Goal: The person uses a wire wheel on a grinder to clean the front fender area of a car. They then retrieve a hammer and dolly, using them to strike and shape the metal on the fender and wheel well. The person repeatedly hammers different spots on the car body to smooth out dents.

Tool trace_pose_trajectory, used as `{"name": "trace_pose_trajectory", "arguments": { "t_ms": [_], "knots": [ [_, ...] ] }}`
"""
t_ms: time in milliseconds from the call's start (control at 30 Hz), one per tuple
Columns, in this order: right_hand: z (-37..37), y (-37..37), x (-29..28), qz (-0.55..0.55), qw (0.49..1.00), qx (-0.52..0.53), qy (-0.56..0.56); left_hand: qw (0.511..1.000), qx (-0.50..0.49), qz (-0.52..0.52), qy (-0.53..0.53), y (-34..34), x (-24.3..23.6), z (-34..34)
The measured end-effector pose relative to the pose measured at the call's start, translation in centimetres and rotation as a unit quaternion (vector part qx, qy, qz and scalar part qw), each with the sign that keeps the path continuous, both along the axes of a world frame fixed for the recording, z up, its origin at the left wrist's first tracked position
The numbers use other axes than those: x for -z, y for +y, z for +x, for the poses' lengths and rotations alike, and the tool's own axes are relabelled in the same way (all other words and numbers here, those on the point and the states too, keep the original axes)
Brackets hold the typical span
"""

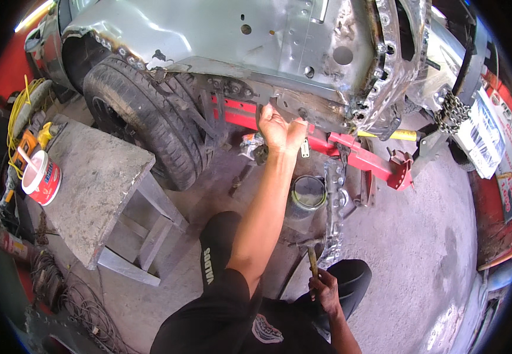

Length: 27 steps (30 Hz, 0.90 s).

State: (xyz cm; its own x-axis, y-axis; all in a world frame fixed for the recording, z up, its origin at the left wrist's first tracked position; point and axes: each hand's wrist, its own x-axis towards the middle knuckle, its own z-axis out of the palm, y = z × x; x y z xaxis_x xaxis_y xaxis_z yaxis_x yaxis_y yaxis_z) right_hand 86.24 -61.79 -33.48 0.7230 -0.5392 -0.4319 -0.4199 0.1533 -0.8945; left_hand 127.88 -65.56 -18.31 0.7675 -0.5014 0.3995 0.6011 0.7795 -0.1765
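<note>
My left hand (280, 124) reaches up to the lower edge of the bare grey car body (208, 35), its fingers closed on a small metal piece (282, 106) against the sill; its exact shape is partly hidden. Low near my right knee, my right hand (324, 288) grips a hammer (312, 256) by its wooden handle, head upward. Behind my left hand runs a red steel beam (368, 159). A ragged cut metal strip (333, 218) lies below it, beside a round open container (308, 194) on the floor.
A worn wheel (138, 118) is at left, beside a dirty low bench (102, 189) bearing a red-and-white tub (42, 183) and yellow tools (46, 134). Cables (85, 301) lie on the floor (415, 253) at lower left. A chain (453, 112) and white panels (480, 135) are at right.
</note>
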Motion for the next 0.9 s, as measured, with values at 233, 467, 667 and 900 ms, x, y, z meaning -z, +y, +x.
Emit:
{"name": "trace_pose_trajectory", "arguments": {
  "t_ms": [233,467,667,900],
  "knots": [
    [0.0,0.2,1.1,0.019,0.999,0.028,-0.008,0.995,-0.006,0.028,0.094,-0.3,-1.0,0.5],
    [0.3,2.0,-0.2,-0.047,0.998,0.037,0.033,0.998,0.024,0.009,0.065,-0.8,-1.4,1.0],
    [0.4,3.5,-3.0,-0.093,0.994,0.063,0.013,1.000,-0.013,0.010,0.010,-0.4,-0.3,0.1],
    [3.5,4.9,-11.6,-0.226,0.954,0.114,-0.164,0.997,0.032,0.073,0.008,1.7,-0.7,0.5]
  ]
}}
